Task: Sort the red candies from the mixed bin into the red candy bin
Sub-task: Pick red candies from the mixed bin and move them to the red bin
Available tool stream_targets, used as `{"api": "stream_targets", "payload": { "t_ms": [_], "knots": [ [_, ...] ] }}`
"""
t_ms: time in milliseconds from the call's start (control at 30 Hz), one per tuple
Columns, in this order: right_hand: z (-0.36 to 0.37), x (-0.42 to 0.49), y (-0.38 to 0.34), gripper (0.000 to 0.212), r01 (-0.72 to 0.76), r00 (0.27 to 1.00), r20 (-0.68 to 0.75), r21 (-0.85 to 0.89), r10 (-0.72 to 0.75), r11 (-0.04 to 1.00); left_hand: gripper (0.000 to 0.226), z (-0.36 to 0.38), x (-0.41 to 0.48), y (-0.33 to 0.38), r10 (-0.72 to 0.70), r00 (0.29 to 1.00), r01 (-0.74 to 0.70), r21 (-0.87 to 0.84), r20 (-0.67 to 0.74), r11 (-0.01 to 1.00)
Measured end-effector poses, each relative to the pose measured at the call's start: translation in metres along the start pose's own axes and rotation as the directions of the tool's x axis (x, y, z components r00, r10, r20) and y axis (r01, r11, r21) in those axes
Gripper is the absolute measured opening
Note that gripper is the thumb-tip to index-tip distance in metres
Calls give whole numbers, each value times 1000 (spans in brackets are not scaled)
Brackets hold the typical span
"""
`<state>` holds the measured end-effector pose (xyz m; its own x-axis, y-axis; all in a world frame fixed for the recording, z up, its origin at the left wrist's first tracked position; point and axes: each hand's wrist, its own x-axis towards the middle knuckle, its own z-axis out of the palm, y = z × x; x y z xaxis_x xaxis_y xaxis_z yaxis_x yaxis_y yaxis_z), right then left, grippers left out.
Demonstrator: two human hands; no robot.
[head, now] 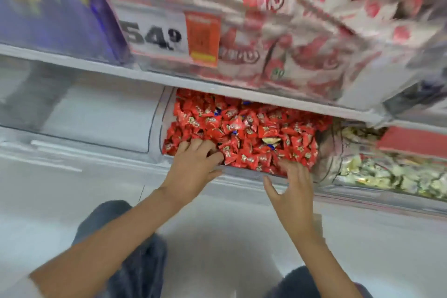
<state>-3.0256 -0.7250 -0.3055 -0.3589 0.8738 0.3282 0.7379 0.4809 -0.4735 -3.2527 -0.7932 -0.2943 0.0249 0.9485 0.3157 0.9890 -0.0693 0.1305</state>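
A clear bin (167, 104) on the lower shelf is full of red wrapped candies (244, 128), with a few blue wrappers and one pale gold candy (271, 140) among them. My left hand (196, 167) lies over the bin's front left corner, its fingers resting on the red candies. My right hand (290, 186) hovers at the bin's front right edge with fingers spread, its fingertips at the candies; it holds nothing that I can see.
To the right stands a bin of pale yellow-white candies (387, 174) with a red label (411, 143). An empty-looking clear bin (96, 116) is on the left. Above, a shelf edge (217, 87) carries a price tag (174, 36), strawberry-print bags (314, 31) and purple packs (48, 12).
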Motion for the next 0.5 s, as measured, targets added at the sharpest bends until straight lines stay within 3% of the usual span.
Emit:
{"api": "stream_targets", "payload": {
  "t_ms": [100,233,367,500],
  "knots": [
    [1,-5,10,43,70,987,-144,-28,-73,997,21,7,-5,-2,23,991,-26,-21,-129,999],
    [-1,-5,20,34,80,984,-151,-123,-98,989,18,6,-5,-3,41,992,-44,-29,-121,999],
    [1,-5,19,39,15,992,-126,28,-11,1000,18,5,-5,-3,31,991,-34,-18,-132,999],
    [-12,2,10,45,42,990,-136,95,-29,995,20,-5,-4,-1,26,987,-41,-91,-156,995]
  ]
}}
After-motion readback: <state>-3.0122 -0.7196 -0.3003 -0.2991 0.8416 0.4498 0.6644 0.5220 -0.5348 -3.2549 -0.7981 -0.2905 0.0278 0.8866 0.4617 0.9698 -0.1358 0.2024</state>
